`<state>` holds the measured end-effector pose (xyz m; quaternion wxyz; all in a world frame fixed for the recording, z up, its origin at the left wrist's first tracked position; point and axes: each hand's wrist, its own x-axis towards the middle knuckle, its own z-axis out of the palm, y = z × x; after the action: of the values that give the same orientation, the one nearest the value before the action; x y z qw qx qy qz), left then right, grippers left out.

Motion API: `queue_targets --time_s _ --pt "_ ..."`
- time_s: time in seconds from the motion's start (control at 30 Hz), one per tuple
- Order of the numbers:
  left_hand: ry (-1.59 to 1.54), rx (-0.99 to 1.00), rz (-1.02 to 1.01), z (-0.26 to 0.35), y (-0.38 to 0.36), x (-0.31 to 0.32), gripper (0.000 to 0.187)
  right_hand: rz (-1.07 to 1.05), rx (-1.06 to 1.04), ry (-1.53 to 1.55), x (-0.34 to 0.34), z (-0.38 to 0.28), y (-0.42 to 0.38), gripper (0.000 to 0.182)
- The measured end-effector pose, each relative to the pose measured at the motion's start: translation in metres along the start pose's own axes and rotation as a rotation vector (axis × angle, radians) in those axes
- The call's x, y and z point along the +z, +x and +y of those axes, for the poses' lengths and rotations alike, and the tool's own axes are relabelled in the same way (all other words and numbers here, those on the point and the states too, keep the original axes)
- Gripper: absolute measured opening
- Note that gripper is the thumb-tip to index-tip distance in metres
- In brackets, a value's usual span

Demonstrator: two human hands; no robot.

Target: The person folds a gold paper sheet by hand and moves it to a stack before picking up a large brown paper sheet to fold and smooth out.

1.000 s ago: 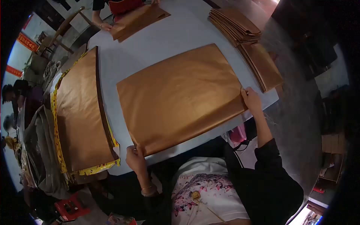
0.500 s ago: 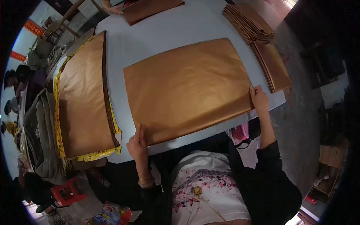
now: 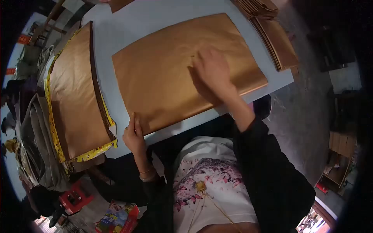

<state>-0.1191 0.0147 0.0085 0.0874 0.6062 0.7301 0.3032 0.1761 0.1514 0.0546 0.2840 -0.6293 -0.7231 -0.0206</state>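
A large golden-brown paper sheet (image 3: 167,73) lies on the pale table in front of me, its near edge forming a rounded fold. At the near left corner, my left hand (image 3: 134,134) has the paper between its fingers, fingertips over the edge. My right hand (image 3: 213,70) is over the middle of the sheet, slightly blurred, its fingers loosely bent and apart, with nothing seen in them. Its shadow falls on the paper beside it.
To the left is a stack of similar brown sheets (image 3: 75,97) on yellow printed wrapping (image 3: 52,116). Folded brown paper pieces (image 3: 278,42) are piled along the right edge of the pale table (image 3: 112,29). A red stool (image 3: 75,198) stands on the floor at lower left.
My right hand has left the sheet's near right corner and moved left and inward over its middle. My left hand stays at the near left corner. The view has shifted slightly.
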Motion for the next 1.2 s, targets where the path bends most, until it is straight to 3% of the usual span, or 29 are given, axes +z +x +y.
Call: queue_targets --time_s 0.03,0.13,0.3,0.57,0.8,0.9,1.2 --pt "0.091 -0.112 -0.089 0.003 0.002 -0.004 0.031 0.064 -0.087 0.230 0.027 -0.025 0.002 0.031" --pt "0.095 -0.140 -0.093 0.013 0.004 -0.007 0.031 -0.111 -0.222 0.316 0.069 -0.099 -0.020 0.050" --pt "-0.047 -0.071 -0.022 0.004 0.001 0.000 0.031 -0.225 -0.265 0.163 0.101 -0.133 -0.054 0.057" --pt "0.080 -0.107 -0.054 0.000 0.001 -0.001 0.031 -0.123 -0.252 0.073 0.072 -0.046 -0.048 0.051" --pt "0.007 -0.172 -0.044 0.001 0.000 0.000 0.030 -0.106 -0.016 -0.111 0.042 0.046 -0.047 0.055" --pt "0.010 -0.072 -0.017 0.001 0.001 -0.001 0.030 -0.157 0.108 -0.130 0.026 0.082 -0.047 0.057" --pt "-0.020 -0.057 0.042 -0.001 -0.002 0.003 0.030 -0.125 0.200 -0.195 0.002 0.146 -0.050 0.056"
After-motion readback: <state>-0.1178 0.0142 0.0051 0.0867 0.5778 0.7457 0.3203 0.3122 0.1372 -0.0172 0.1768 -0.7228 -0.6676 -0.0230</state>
